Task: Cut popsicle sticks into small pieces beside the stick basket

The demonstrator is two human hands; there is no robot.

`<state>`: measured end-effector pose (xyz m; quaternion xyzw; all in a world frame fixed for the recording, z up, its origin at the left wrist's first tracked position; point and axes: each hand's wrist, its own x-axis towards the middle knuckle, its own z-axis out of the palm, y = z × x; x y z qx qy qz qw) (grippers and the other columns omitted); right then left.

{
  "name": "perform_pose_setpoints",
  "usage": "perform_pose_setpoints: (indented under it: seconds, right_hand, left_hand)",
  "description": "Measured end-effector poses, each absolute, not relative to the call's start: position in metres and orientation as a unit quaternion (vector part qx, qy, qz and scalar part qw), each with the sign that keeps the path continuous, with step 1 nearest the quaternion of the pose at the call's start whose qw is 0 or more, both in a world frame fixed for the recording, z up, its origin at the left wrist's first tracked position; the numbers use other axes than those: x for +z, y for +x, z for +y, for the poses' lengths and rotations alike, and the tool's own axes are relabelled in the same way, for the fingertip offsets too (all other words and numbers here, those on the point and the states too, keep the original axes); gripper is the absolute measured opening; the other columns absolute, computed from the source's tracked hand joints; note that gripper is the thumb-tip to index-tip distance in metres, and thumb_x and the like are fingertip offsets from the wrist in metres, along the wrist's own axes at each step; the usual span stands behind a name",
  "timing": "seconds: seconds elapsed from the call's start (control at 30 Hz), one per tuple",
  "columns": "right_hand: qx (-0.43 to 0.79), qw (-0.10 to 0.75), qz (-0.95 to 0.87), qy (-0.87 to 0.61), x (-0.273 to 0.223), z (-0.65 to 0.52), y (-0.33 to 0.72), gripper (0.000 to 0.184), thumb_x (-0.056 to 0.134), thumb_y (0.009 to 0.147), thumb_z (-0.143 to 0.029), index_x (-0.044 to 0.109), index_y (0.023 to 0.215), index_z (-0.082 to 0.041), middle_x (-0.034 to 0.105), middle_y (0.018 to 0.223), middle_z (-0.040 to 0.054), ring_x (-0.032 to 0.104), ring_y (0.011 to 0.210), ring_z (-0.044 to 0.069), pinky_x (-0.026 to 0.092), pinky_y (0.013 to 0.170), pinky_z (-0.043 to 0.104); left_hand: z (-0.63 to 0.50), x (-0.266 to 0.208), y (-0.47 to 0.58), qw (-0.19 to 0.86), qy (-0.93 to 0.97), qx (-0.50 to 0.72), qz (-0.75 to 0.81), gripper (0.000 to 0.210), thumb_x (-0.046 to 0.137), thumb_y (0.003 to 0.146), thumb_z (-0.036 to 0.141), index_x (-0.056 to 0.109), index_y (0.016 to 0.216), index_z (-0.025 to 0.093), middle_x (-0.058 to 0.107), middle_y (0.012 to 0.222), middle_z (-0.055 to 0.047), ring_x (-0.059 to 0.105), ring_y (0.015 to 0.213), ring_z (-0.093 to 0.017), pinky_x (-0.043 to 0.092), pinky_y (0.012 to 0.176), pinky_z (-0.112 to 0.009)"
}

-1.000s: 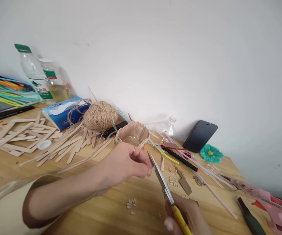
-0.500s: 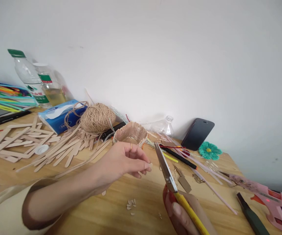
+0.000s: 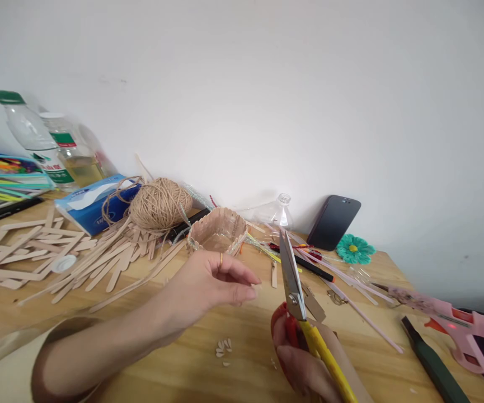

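My left hand (image 3: 219,288), with a ring on one finger, is pinched above the middle of the table. A tiny pale bit shows at its fingertips, too small to name. My right hand (image 3: 302,361) is wrapped round the yellow handle of a pair of scissors (image 3: 294,288), whose blades point up and away and look almost closed. Below and between the hands lie several small pale drop-shaped pieces (image 3: 224,347) on the wooden table (image 3: 174,369). Just beyond my left hand stands a small basket-like container (image 3: 219,229) with a pale, uneven rim.
To the left are loose craft sticks (image 3: 116,263), a ball of twine (image 3: 160,202), a blue tissue pack (image 3: 94,204) and bottles (image 3: 27,129). On the right are a phone (image 3: 334,223), a teal flower (image 3: 355,249), a pink glue gun (image 3: 447,324) and a dark-handled tool (image 3: 435,358).
The view has shifted slightly to the right. The scissors stand more upright, and their blades sit a little further from my left fingertips. Both hands keep their grip.
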<state>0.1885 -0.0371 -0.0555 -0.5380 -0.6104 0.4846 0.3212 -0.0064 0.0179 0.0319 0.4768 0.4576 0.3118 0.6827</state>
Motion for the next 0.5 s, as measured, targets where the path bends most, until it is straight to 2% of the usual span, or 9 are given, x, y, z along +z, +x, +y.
perform_pose_setpoints:
  seconds: [0.1, 0.27, 0.4, 0.5]
  right_hand:
    - [0.518, 0.304, -0.589, -0.540, -0.041, -0.041, 0.188, 0.024, 0.060, 0.070, -0.040, 0.050, 0.061, -0.020, 0.043, 0.048, -0.0041, 0.037, 0.040, 0.010, 0.029, 0.036, 0.022]
    - [0.534, 0.280, -0.613, -0.511, -0.009, -0.042, 0.185, 0.051, 0.048, 0.070, -0.070, 0.047, 0.063, -0.020, 0.042, 0.055, -0.0028, 0.036, 0.050, 0.012, 0.030, 0.046, 0.025]
    - [0.530, 0.259, -0.635, -0.499, -0.010, -0.043, 0.184, 0.059, 0.040, 0.068, -0.079, 0.041, 0.062, -0.021, 0.037, 0.055, -0.0035, 0.034, 0.051, 0.011, 0.027, 0.047, 0.025]
    - [0.525, 0.253, -0.646, -0.493, -0.020, -0.045, 0.186, 0.058, 0.039, 0.069, -0.078, 0.045, 0.067, -0.021, 0.040, 0.058, -0.0015, 0.038, 0.052, 0.013, 0.030, 0.044, 0.024]
  left_hand:
    - [0.016, 0.032, -0.005, 0.678, 0.479, 0.301, 0.470, 0.009, 0.072, 0.060, 0.021, 0.068, 0.067, 0.017, 0.064, 0.063, 0.003, 0.056, 0.061, -0.010, 0.046, 0.064, -0.023]
    - [0.014, 0.032, -0.004, 0.694, 0.461, 0.310, 0.457, 0.010, 0.072, 0.060, 0.021, 0.065, 0.065, 0.016, 0.064, 0.062, 0.002, 0.057, 0.062, -0.011, 0.048, 0.064, -0.025]
    - [0.013, 0.032, -0.004, 0.704, 0.445, 0.317, 0.455, 0.011, 0.073, 0.060, 0.020, 0.063, 0.063, 0.016, 0.064, 0.059, 0.003, 0.057, 0.059, -0.010, 0.048, 0.062, -0.023]
    - [0.013, 0.032, -0.003, 0.714, 0.434, 0.324, 0.444, 0.011, 0.072, 0.061, 0.019, 0.062, 0.062, 0.015, 0.064, 0.059, 0.003, 0.057, 0.059, -0.009, 0.047, 0.060, -0.022]
